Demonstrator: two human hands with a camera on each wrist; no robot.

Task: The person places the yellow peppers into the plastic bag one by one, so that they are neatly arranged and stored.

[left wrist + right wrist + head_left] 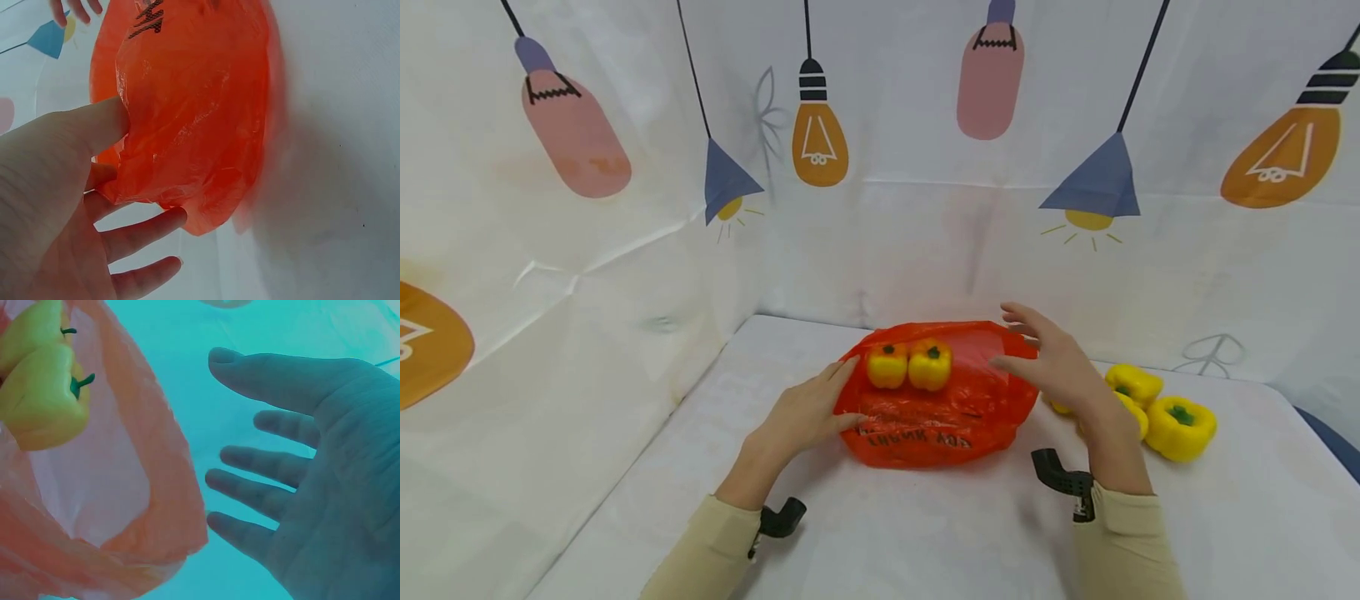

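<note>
Though two yellow peppers (930, 367) are already in the red bag (988, 408), the loose peppers (1182, 429) right of it still aren't, left hand (805, 414) has relaxed fingers touching its left edge, right hand (1052, 364) is spread, holding nothing, beside it

A white sheet (910, 250) hangs behind the back edge of the white table (940, 533) and along its left edge. Printed on it are orange bulbs (820, 146), pink bulbs (990, 92) and blue lampshades (1097, 179) on black cords (1142, 65). A grey leaf outline (1213, 358) shows near the table's back right corner. Something dark blue (1330, 442) lies past the right edge.
</note>
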